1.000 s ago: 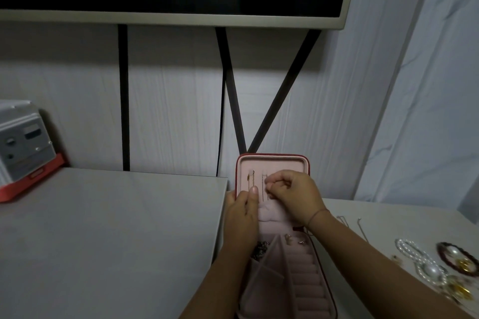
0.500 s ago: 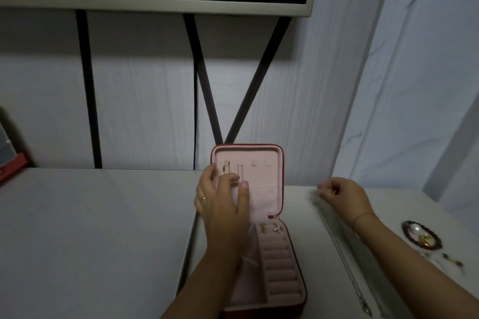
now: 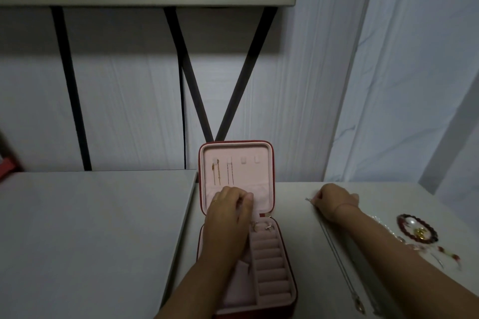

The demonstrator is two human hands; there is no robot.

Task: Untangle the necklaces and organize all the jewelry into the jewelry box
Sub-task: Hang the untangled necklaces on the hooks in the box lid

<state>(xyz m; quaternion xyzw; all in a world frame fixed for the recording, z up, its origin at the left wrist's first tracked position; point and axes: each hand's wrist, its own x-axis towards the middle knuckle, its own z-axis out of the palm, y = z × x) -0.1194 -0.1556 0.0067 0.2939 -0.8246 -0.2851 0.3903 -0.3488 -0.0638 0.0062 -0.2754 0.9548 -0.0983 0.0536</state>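
A red jewelry box (image 3: 283, 290) with pink lining stands open on the table, its lid (image 3: 261, 176) upright. Two thin chains (image 3: 216, 172) hang from hooks inside the lid. My left hand (image 3: 229, 211) rests at the bottom of the lid, fingers curled over its pink pocket; I cannot see what they hold. Small earrings (image 3: 268, 227) lie at the top of the ring rolls. To the right, my right hand (image 3: 334, 202) pinches the end of a long thin silver necklace (image 3: 337, 259) that runs along the table toward me, ending in a pendant (image 3: 360, 307).
A dark red bead bracelet (image 3: 425, 237) with a pearl and gold piece inside lies at the right, beside a beaded strand (image 3: 451, 256). A pearl string shows behind my right forearm. The white table has a seam left of the box. A wall and black braces stand behind.
My left hand slid down from the lid's hooks to its lower pocket. My right hand stays on the table to the right, pinching the silver necklace's end.
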